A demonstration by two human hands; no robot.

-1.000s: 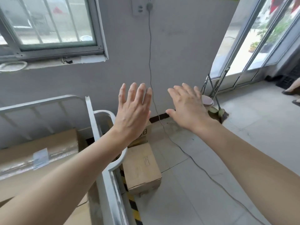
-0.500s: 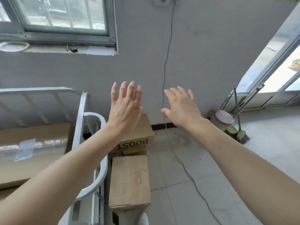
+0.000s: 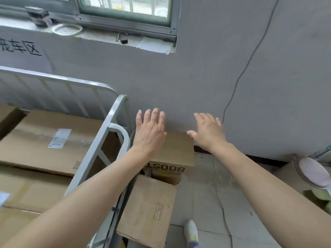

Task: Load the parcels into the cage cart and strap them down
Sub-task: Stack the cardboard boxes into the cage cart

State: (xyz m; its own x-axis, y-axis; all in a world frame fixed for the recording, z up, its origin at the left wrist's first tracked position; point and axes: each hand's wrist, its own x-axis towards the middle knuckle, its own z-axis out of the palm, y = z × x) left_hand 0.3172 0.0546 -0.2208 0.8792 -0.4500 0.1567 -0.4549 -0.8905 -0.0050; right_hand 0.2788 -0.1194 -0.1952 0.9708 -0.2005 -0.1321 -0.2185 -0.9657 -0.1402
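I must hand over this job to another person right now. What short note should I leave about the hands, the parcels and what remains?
Left hand: open, fingers straight, holds nothing, held out over the BOOST box.
Right hand: open, holds nothing, near that box's right edge.
Cage cart: several flat parcels already lie inside.
On the floor outside the cart: the BOOST box, and a nearer box in front of it.
Left to do: load the boxes from the floor, probably the BOOST box first, then strap the load. No strap is in view.
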